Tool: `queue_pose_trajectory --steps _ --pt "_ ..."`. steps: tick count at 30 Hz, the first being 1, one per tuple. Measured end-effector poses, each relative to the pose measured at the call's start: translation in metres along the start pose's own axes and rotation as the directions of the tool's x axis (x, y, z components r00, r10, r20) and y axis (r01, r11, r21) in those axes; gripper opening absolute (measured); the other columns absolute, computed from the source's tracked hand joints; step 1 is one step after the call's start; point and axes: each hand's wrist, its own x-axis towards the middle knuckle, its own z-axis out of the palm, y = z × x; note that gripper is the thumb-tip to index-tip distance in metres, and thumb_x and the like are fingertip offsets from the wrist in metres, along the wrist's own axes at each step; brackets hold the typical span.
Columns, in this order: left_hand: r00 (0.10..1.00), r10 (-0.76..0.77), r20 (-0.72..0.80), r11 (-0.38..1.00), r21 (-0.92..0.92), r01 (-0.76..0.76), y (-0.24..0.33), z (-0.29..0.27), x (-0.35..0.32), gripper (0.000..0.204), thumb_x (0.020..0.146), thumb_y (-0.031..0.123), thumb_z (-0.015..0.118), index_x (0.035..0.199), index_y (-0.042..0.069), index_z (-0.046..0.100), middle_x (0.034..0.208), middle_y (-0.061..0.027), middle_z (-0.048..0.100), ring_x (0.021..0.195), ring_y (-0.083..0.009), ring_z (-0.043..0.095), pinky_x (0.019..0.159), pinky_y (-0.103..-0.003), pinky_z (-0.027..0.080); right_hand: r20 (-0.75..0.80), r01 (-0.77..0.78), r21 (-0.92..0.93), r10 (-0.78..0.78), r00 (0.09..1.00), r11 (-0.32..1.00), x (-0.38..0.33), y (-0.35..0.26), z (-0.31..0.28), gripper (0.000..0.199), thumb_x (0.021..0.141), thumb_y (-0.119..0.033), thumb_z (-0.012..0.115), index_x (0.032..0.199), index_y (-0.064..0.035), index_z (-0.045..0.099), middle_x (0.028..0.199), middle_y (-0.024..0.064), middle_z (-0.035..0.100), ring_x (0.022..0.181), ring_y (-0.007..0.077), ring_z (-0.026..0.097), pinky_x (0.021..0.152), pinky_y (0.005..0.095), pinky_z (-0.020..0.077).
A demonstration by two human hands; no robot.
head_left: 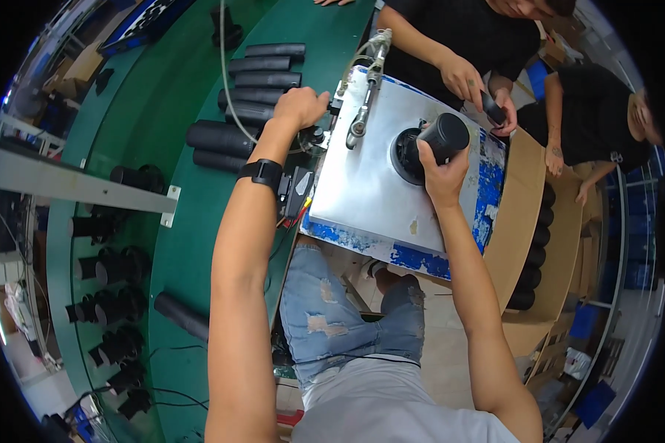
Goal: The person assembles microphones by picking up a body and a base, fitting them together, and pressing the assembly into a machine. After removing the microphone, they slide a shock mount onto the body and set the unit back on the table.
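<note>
In my right hand (445, 177) is a black cylinder (449, 134), tilted, with its flat round end toward the upper right. Its lower end is over a round black fixture (406, 156) on the metal plate (355, 188); whether they touch is hidden. At the plate's left edge my left hand (299, 108) is closed, next to a small black fitting (335, 107); what its fingers hold, if anything, is hidden. A pneumatic cylinder (366, 100) with tubing lies along the plate's left side. Just left of my left hand, several black cylinders (262, 80) lie in a row on the green table.
Across the plate a person's hands (488, 96) hold a black part; another person stands at right. An open cardboard box (513, 221) holds several black cylinders. Wires and a black device (295, 192) sit by the plate. A metal bar (89, 181) crosses the left side, beside several black parts (122, 266).
</note>
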Motion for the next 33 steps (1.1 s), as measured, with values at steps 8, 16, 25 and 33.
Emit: queue_pose_trajectory --steps 8,16,25,33 --pt "0.398 -0.135 -0.907 0.708 -0.369 -0.602 0.075 -0.005 -0.129 0.023 0.069 0.012 0.065 0.089 0.002 0.064 0.096 -0.0192 0.062 0.095 -0.039 0.056 0.083 -0.045 0.045 -0.196 0.324 0.007 -0.317 0.928 0.946 0.064 -0.11 -0.079 0.048 0.086 -0.038 0.062 0.113 0.001 0.053 0.107 0.0128 0.06 0.1 0.0229 0.058 0.09 0.0379 0.0449" --pt "0.461 0.153 -0.874 0.738 -0.21 -0.642 0.108 -0.028 -0.349 0.07 0.061 0.033 0.077 0.115 -0.002 0.049 0.111 -0.0189 0.054 0.112 -0.0399 0.049 0.095 -0.055 0.035 0.475 0.108 0.403 -0.309 0.824 0.909 -0.06 -0.21 -0.025 0.084 0.084 -0.062 0.057 0.126 0.0083 0.04 0.124 0.0204 0.05 0.109 0.0288 0.053 0.096 0.0421 0.0446" --pt "0.871 0.033 -0.491 0.613 -0.678 -0.406 0.052 0.039 -0.447 0.067 0.067 0.029 0.08 0.119 0.0 0.048 0.11 -0.0176 0.057 0.105 -0.0354 0.055 0.092 -0.044 0.041 0.799 -0.346 0.406 -0.144 0.584 0.846 -0.172 -0.188 -0.01 0.075 0.068 -0.036 0.08 0.119 0.0071 0.048 0.116 0.0195 0.055 0.11 0.0288 0.054 0.097 0.0418 0.0411" --pt "0.816 -0.036 -0.577 0.791 -0.516 -0.33 0.036 0.037 -0.445 0.068 0.063 0.019 0.077 0.121 0.001 0.048 0.114 -0.0165 0.058 0.108 -0.0356 0.055 0.095 -0.044 0.041 0.82 -0.257 0.334 -0.146 0.553 0.907 -0.179 -0.208 0.012 0.062 0.064 -0.014 0.078 0.117 0.0039 0.051 0.121 0.0166 0.053 0.114 0.026 0.051 0.1 0.0386 0.0384"
